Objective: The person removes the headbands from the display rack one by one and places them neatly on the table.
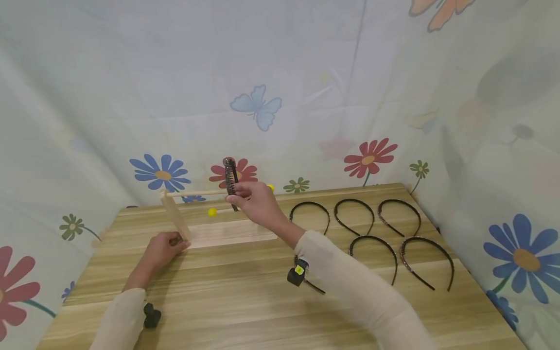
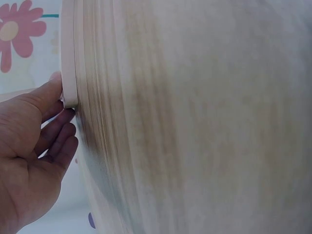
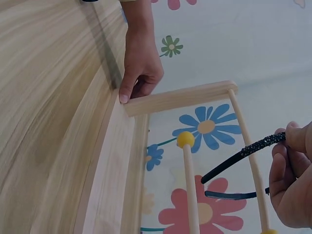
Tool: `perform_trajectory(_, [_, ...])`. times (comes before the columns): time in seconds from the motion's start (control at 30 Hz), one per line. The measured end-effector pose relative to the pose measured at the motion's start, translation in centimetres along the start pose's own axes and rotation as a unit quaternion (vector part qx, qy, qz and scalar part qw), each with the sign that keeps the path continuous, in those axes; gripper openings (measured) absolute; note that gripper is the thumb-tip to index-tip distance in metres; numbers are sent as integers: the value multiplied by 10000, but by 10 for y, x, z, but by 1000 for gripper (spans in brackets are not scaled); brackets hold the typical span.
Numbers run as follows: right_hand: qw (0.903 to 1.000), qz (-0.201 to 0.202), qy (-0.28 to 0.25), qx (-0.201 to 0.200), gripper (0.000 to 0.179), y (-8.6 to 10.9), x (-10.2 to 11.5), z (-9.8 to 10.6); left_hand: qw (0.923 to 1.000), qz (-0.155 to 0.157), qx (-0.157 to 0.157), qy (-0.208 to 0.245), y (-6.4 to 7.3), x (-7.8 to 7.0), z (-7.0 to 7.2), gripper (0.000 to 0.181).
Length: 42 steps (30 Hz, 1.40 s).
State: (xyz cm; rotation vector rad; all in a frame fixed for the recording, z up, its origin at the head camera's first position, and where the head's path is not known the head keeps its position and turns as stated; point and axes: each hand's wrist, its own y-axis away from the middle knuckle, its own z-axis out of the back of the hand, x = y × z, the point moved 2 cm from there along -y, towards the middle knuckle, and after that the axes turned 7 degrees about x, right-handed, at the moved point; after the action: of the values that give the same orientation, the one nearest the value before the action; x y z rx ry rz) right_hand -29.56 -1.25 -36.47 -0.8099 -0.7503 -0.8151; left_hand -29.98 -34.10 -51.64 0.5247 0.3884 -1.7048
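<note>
A wooden rack with upright, base and rods (image 1: 175,216) stands at the table's left half. My left hand (image 1: 161,253) pinches the end of its base, thumb on one side and fingertips on the other; the left wrist view shows the board's edge (image 2: 69,53) between them. My right hand (image 1: 262,206) holds a black headband (image 1: 230,177) by its curved part, beside the upper rod (image 1: 197,193). Dark sparkling stones cover the band (image 3: 263,142). In the right wrist view its two free ends point past the upper rod toward the lower, yellow-tipped rod (image 3: 191,187).
Several dark headbands (image 1: 354,200) lie in two rows on the right of the wood-grain table (image 1: 227,301); my right forearm partly covers one at the near left. A flower-printed cloth (image 1: 302,121) hangs behind and around the table.
</note>
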Motion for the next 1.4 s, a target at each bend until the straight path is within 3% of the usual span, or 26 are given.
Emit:
perform_trajectory(0.37, [9994,18,309,-162,32,6,1,25,10000,-1,-9,-46,0,-2,1,31])
perform_trajectory(0.63, [9994,-180,165,-253,39,12,-1,39,10000,35,27,-5,-1,1,0,37])
perform_trajectory(1.03, [9979,-184,376,-494,34,19,-6,56,9999,125,55,3,-1,0,0,37])
perform_trajectory(1.4, [9982,-332,0,-496,37,26,-7,59,10000,54,44,11,-1,0,0,36])
